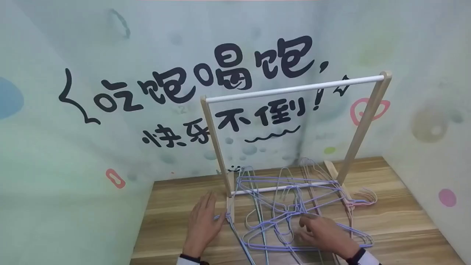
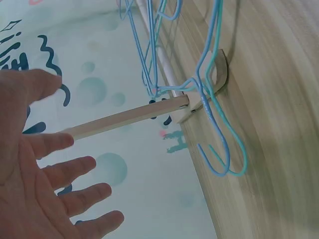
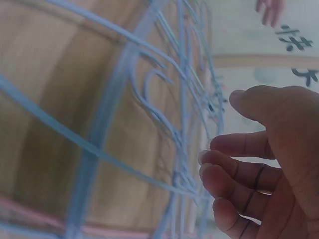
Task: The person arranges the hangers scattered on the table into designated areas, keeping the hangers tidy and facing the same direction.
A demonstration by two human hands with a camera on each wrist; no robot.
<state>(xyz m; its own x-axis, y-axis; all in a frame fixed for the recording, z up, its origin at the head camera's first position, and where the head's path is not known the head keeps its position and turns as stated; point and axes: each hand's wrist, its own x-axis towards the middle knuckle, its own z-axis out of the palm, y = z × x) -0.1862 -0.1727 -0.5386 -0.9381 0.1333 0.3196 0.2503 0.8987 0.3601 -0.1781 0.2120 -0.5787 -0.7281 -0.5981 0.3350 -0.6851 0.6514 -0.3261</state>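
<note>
Blue, purple and pink wire hangers (image 1: pixel 294 248) lie tangled in a pile across the base of a small clothes rack. My left hand (image 1: pixel 204 224) is spread over the table at the pile's left side. Beside it, blue and green hanger hooks (image 2: pixel 225 149) stick out past the rack's foot. In the left wrist view the palm faces the rack, its fingers apart and holding nothing. Low over the middle of the pile is my right hand (image 1: pixel 325 235), fingers loosely bent. The right wrist view shows no wire between them, with blue hangers (image 3: pixel 104 112) just beyond the fingertips.
The rack's white top bar (image 1: pixel 294 89) spans two wooden posts (image 1: pixel 364 129) behind the pile. Pink hooks (image 1: pixel 371 198) poke out at the right. Printed walls (image 1: pixel 73 165) stand behind and on both sides of the wood-grain table (image 1: pixel 176 191).
</note>
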